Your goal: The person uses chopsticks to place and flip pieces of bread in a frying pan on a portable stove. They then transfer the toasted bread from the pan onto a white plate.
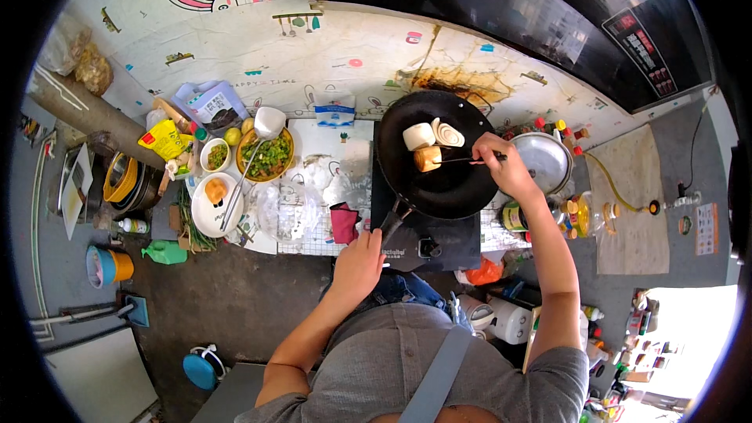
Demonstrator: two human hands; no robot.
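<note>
A black wok [435, 188] stands on the gas stove [458, 241], and my left hand [359, 263] is closed around its handle [395, 222]. Over the wok's right side, my right hand [506, 165] grips a thin dark utensil [458, 160], whose tip reaches a browned bun [427, 159]. Whether the tip pierces the bun or only touches it, I cannot tell. Just above that bun lie a pale bun [419, 136] and a pale spiral-rolled bun [447, 133]. Left of the stove, a white plate [205, 217] holds another browned bun [215, 190] and the handle end of a metal ladle [238, 197].
A yellow bowl [271, 178] of chopped green food and a small white bowl [215, 154] stand at the left. A dark red cloth [344, 223] lies beside the stove. On the right are a lidded metal pot [541, 161] and oil bottles [581, 215]. The wall runs behind the wok.
</note>
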